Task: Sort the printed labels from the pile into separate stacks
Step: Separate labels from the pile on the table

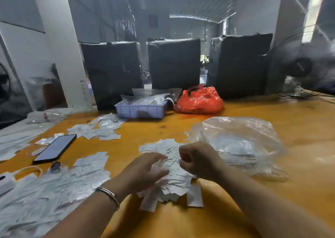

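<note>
Orange table, labels everywhere. We've got the pile dead centre so both hands reach: left hand spread loose on it, right hand curled, pinching labels we think.

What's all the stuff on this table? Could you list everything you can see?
label pile: one, white, centre, under the hands
other label heaps: several, white, left side
phone: one, black, left, lying flat
tray: one, lilac, back centre, holding clear bags
red bag: one, right of the tray
clear bag: one, right of the pile
wrapped boxes: three, black, along the back
fan: one, dark, far right
table: one, orange
bracelet: one, metal, left wrist
left hand: fingers spread over the pile
right hand: curled at the pile; grip unclear
</note>
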`<state>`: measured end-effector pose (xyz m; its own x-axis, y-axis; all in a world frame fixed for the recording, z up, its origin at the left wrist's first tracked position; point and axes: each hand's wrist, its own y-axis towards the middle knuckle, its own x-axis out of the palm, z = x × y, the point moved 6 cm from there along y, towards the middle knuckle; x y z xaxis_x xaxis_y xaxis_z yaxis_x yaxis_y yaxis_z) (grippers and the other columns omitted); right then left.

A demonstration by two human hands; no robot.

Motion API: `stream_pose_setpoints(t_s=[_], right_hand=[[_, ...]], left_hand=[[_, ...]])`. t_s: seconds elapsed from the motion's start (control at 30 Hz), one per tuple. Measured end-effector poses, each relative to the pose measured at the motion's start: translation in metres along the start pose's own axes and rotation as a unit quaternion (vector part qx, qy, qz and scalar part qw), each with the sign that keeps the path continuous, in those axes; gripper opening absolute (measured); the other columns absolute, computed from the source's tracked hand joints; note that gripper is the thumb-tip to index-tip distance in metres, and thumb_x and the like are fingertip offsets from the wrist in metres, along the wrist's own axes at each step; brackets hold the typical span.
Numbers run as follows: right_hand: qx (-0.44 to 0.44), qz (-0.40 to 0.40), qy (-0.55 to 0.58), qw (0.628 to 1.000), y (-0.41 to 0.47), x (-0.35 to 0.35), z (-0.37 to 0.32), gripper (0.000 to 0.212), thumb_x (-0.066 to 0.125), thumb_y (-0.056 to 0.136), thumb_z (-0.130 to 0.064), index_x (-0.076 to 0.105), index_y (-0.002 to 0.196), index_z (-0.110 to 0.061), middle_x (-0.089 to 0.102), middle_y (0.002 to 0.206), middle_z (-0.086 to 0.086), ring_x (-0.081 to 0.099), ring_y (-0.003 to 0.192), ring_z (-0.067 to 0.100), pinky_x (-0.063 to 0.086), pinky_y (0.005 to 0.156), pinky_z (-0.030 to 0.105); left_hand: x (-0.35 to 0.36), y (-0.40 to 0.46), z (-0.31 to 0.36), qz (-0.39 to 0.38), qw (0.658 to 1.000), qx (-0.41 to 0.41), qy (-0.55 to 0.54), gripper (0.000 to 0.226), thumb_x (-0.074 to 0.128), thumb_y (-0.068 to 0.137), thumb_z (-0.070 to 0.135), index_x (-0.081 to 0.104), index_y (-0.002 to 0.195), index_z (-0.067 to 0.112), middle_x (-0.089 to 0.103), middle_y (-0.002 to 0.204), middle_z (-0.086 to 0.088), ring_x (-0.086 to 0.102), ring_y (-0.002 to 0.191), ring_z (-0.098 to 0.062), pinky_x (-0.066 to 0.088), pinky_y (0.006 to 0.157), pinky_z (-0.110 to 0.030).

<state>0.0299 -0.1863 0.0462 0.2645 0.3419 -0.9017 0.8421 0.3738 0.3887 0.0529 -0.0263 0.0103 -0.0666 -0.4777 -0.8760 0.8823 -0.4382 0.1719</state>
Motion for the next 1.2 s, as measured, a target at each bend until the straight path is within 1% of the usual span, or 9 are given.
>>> stream_pose_setpoints(t_s=[0.17,0.3,0.43,0.53,0.67,0.87,0.97,1.07,1.2], right_hand=[[0.042,0.036,-0.076,0.996,-0.007,-0.011,0.024,0.021,0.06,0.084,-0.027,0.048,0.067,-0.021,0.049,0.064,-0.006,0.048,0.059,0.018,0.03,0.052,0.025],[0.2,0.065,-0.155,0.965,-0.011,-0.025,0.06,0.01,0.054,0.084,-0.011,0.062,0.085,-0.017,0.062,0.09,0.003,0.057,0.081,0.024,0.038,0.061,0.027],[0.29,-0.008,-0.232,0.928,-0.019,-0.014,0.094,0.025,0.052,0.087,-0.01,0.06,0.11,-0.015,0.054,0.117,0.008,0.051,0.109,0.029,0.037,0.078,0.032],[0.291,-0.047,-0.258,0.92,-0.019,-0.004,0.107,0.02,0.058,0.089,-0.023,0.061,0.108,-0.016,0.057,0.114,0.004,0.051,0.113,0.026,0.04,0.087,0.035],[0.309,0.007,-0.213,0.927,-0.02,-0.009,0.114,0.015,0.06,0.081,-0.01,0.07,0.087,-0.019,0.067,0.094,0.001,0.062,0.086,0.023,0.049,0.071,0.027],[0.288,0.051,-0.178,0.94,-0.017,-0.007,0.116,0.016,0.063,0.09,-0.034,0.067,0.096,-0.02,0.066,0.103,0.001,0.06,0.094,0.024,0.048,0.075,0.032],[0.269,0.13,-0.139,0.944,-0.021,-0.015,0.107,0.02,0.059,0.093,-0.033,0.072,0.087,-0.019,0.063,0.094,0.003,0.056,0.091,0.024,0.039,0.067,0.029],[0.218,0.2,-0.128,0.947,-0.023,-0.028,0.086,0.023,0.061,0.092,-0.027,0.073,0.081,-0.012,0.064,0.083,0.006,0.058,0.082,0.026,0.043,0.064,0.031],[0.151,0.134,0.172,0.964,-0.019,-0.016,0.043,0.019,0.07,0.086,-0.023,0.073,0.071,-0.011,0.066,0.062,-0.001,0.058,0.057,0.013,0.046,0.057,0.03]], left_hand=[[0.012,0.0,-0.018,-0.045,0.998,-0.012,-0.031,0.05,0.066,0.082,0.059,0.055,0.129,0.043,0.041,0.144,0.028,0.038,0.131,0.005,0.034,0.108,-0.024],[0.005,-0.005,-0.013,-0.019,1.0,0.017,-0.017,0.05,0.067,0.08,0.059,0.056,0.127,0.044,0.042,0.138,0.032,0.039,0.126,0.009,0.034,0.1,-0.014],[0.008,-0.013,-0.008,-0.028,0.999,0.034,-0.001,0.047,0.064,0.08,0.061,0.057,0.125,0.047,0.042,0.134,0.037,0.038,0.124,0.013,0.033,0.097,-0.011],[0.002,-0.017,-0.006,-0.005,0.999,0.032,-0.031,0.042,0.062,0.078,0.062,0.063,0.117,0.045,0.051,0.131,0.034,0.044,0.124,0.011,0.04,0.104,-0.022],[-0.009,-0.02,-0.006,0.045,0.998,0.032,-0.036,0.025,0.065,0.088,0.047,0.068,0.111,0.038,0.062,0.121,0.026,0.053,0.115,0.006,0.049,0.096,-0.03],[-0.012,-0.022,-0.007,0.064,0.997,0.029,-0.034,0.018,0.065,0.091,0.038,0.07,0.108,0.033,0.064,0.116,0.022,0.055,0.11,0.003,0.052,0.09,-0.028],[-0.014,-0.022,-0.008,0.07,0.997,0.03,-0.028,0.017,0.066,0.09,0.037,0.07,0.106,0.033,0.064,0.115,0.022,0.055,0.11,0.004,0.052,0.09,-0.027],[-0.016,-0.021,-0.008,0.075,0.996,0.028,-0.031,0.016,0.067,0.09,0.036,0.069,0.106,0.035,0.062,0.117,0.023,0.054,0.111,0.005,0.051,0.091,-0.025],[-0.02,-0.02,-0.006,0.084,0.994,0.036,-0.067,0.027,0.065,0.087,0.045,0.063,0.113,0.042,0.056,0.123,0.028,0.053,0.113,0.007,0.05,0.086,-0.015]])
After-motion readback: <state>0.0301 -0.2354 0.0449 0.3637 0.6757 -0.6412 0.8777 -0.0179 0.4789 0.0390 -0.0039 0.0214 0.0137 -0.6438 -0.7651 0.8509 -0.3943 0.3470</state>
